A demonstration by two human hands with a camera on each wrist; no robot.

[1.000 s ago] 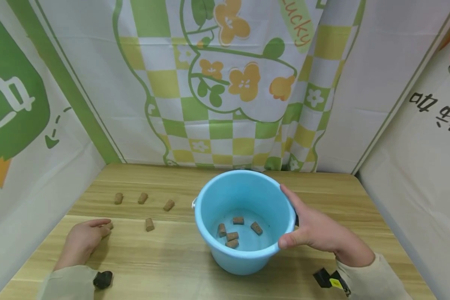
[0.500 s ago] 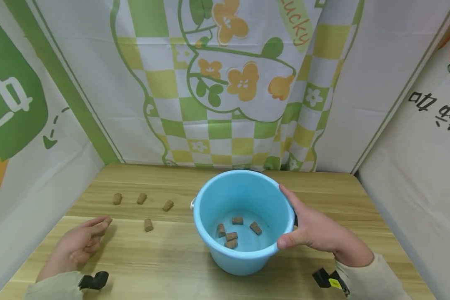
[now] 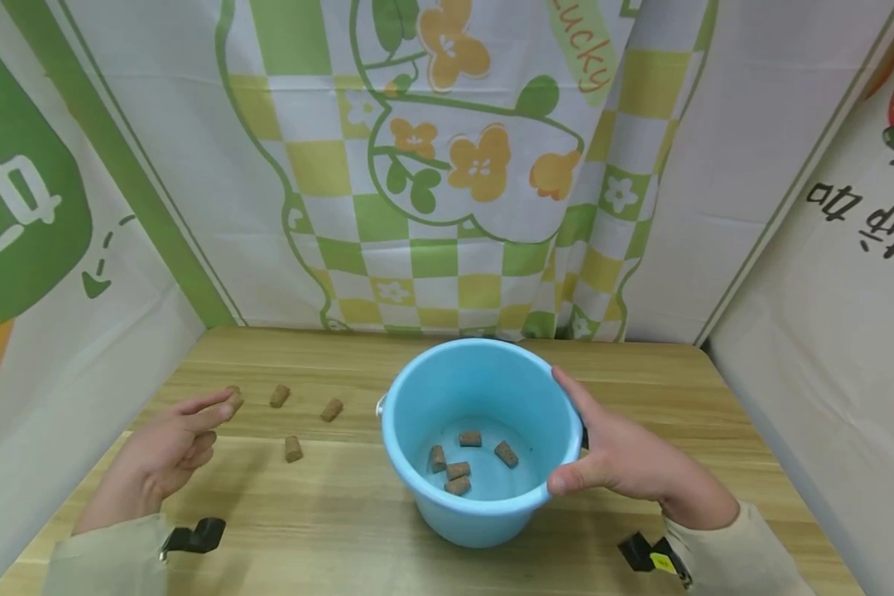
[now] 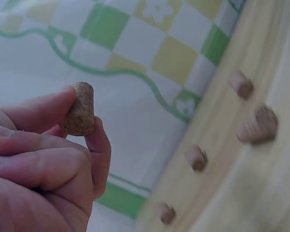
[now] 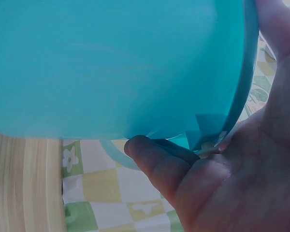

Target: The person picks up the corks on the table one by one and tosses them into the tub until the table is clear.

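Between thumb and fingertips my left hand (image 3: 167, 454) pinches a small brown cork (image 4: 81, 110), held above the table's left side. In the head view that cork partly overlaps another cork lying behind it. More corks lie close by: one in front (image 3: 293, 449), one farther back (image 3: 280, 396) and one nearer the bucket (image 3: 332, 410). My right hand (image 3: 633, 454) grips the right side of a light blue bucket (image 3: 477, 523) at its rim, thumb toward the front. Several corks (image 3: 458, 470) rest on the bucket's bottom. In the right wrist view, the bucket's wall (image 5: 101, 72) fills most of the picture.
The wooden table (image 3: 328, 530) ends at a patterned curtain (image 3: 447, 281) behind the bucket. White printed panels stand along the left and right edges. A metal handle joint (image 3: 380, 405) sticks out at the bucket's left rim.
My left hand has lifted a cork off the table and moved it forward and slightly right, toward the back-left cork. The right hand and bucket have stayed in place.
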